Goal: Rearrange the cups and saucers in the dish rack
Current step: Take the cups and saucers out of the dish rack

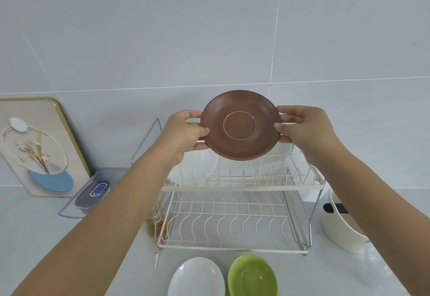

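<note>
Both hands held the brown saucer (240, 125) by its rim: the left hand (183, 134) pinched the left edge, thumb on the near face and fingers behind, and the right hand (302, 125) pinched the right edge the same way. The saucer stood tilted almost on edge, its ringed face turned toward the camera, in the air above the top tier of the wire rack (235, 202), both forearms stretched forward. On the table (69, 237) in front of the rack lay a white dish (196, 277) and, just beside it, a green dish (252, 276).
</note>
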